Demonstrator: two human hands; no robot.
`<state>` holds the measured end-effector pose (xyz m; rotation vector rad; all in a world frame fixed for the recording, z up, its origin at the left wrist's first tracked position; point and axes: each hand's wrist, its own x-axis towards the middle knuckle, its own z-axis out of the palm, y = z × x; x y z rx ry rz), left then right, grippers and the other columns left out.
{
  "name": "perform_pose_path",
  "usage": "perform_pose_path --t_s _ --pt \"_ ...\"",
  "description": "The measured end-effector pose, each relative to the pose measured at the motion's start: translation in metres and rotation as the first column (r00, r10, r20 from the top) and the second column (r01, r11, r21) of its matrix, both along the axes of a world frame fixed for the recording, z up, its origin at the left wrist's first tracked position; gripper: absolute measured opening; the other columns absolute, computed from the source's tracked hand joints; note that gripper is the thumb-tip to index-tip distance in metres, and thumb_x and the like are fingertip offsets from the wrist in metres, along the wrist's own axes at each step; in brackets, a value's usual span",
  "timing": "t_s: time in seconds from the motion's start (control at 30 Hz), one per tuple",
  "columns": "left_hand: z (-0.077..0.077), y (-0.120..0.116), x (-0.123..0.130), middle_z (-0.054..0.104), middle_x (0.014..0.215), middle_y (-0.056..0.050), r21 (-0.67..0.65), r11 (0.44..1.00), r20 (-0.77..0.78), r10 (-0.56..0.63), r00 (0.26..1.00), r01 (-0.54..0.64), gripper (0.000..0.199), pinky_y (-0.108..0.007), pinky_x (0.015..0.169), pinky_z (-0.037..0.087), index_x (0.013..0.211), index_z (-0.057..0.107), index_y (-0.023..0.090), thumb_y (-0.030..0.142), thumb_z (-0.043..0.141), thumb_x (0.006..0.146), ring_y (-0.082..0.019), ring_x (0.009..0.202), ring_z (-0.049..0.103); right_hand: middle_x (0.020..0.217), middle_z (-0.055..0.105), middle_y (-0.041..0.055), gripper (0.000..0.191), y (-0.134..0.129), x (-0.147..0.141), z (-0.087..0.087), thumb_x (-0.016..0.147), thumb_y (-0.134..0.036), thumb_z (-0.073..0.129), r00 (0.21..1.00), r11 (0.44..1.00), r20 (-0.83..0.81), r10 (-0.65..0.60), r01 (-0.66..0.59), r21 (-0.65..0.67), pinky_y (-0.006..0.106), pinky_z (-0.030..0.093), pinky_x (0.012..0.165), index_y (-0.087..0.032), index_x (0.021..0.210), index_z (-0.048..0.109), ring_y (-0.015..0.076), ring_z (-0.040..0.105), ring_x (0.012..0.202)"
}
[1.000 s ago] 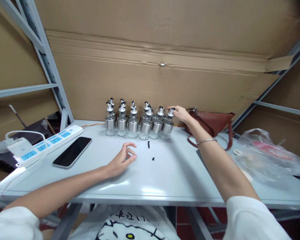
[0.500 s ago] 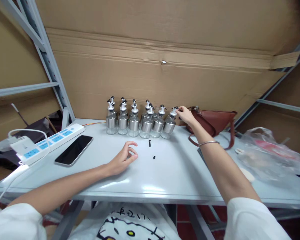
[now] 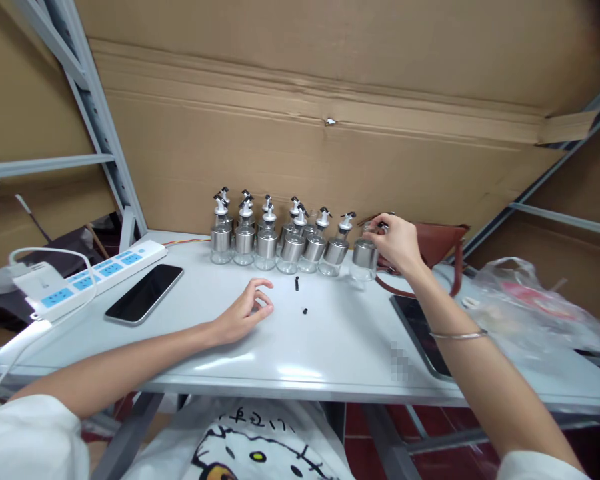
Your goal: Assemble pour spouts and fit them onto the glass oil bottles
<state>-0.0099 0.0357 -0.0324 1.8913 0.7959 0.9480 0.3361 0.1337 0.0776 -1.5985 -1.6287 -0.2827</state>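
Observation:
Glass bottles with steel bands stand in two rows at the back of the table, most topped by white and black spouts; one front bottle (image 3: 337, 252) is the rightmost with its spout showing. Right of it, a separate bottle (image 3: 365, 257) is gripped at its neck by my right hand (image 3: 397, 241), whose fingers hide the top. My left hand (image 3: 245, 312) rests on the table with fingers curled apart, holding nothing. Between my hands lie a small black strip (image 3: 297, 284) and a tiny black piece (image 3: 305, 311).
A phone (image 3: 145, 294) and a white power strip (image 3: 105, 270) with a cable lie at left. At right are a tablet (image 3: 420, 333), a brown bag (image 3: 437, 243) and a plastic bag (image 3: 540, 307). Cardboard (image 3: 305, 160) stands behind.
My right hand has left the spout of the rightmost front bottle, moved right and taken hold of another bottle, now in view beside the row. The tablet is less covered by my arm.

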Motion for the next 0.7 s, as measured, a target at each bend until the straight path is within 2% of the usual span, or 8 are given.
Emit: perform_pose_path --t_s 0.1,0.23,0.47,0.6,0.7 --pt "0.002 -0.001 0.0 0.047 0.116 -0.007 -0.011 1.0 -0.006 0.01 1.0 -0.01 0.032 -0.035 0.085 0.047 0.119 0.032 0.023 0.029 0.049 0.093 -0.016 0.097 0.055 0.065 0.061 0.0 0.012 -0.01 -0.012 0.005 0.064 -0.024 0.069 0.998 0.998 -0.031 0.063 -0.063 -0.009 0.029 0.039 0.064 -0.02 0.07 0.06 0.0178 0.054 0.063" --pt "0.004 -0.001 0.001 0.048 0.114 -0.007 -0.012 1.0 -0.008 0.012 1.0 -0.012 0.032 -0.034 0.084 0.047 0.119 0.032 0.022 0.029 0.049 0.092 -0.017 0.097 0.055 0.062 0.056 -0.0014 0.013 -0.007 -0.03 0.0 0.062 -0.023 0.068 0.988 0.991 -0.072 0.134 -0.131 0.041 0.029 0.039 0.064 -0.02 0.067 0.057 0.0167 0.051 0.061" --pt "0.001 0.001 -0.001 0.052 0.106 -0.005 -0.031 0.999 -0.004 0.012 1.0 -0.012 0.033 -0.035 0.085 0.046 0.118 0.034 0.022 0.031 0.051 0.091 -0.017 0.095 0.055 0.061 0.052 -0.0026 0.015 0.003 -0.039 -0.005 0.066 -0.03 0.066 0.981 0.985 -0.116 0.156 -0.147 0.086 0.029 0.04 0.064 -0.02 0.068 0.055 0.0154 0.047 0.058" --pt "-0.003 0.002 -0.001 0.045 0.123 -0.009 -0.028 0.999 0.03 0.026 0.999 -0.025 0.037 -0.037 0.088 0.046 0.118 0.034 0.024 0.033 0.055 0.089 -0.019 0.103 0.054 0.062 0.054 -0.0024 0.017 -0.019 -0.047 0.004 0.065 -0.031 0.069 0.97 0.973 -0.112 0.214 -0.201 0.114 0.029 0.039 0.063 -0.02 0.066 0.056 0.0147 0.047 0.057" --pt "-0.006 0.005 -0.001 0.042 0.13 -0.011 -0.007 0.999 0.057 0.034 0.998 -0.033 0.052 -0.045 0.099 0.042 0.12 0.032 0.026 0.034 0.066 0.082 -0.024 0.117 0.051 0.065 0.056 -0.0023 0.016 -0.044 -0.064 0.013 0.065 -0.03 0.069 0.939 0.947 -0.14 0.315 -0.3 0.117 0.028 0.038 0.063 -0.02 0.071 0.059 0.0142 0.048 0.059"
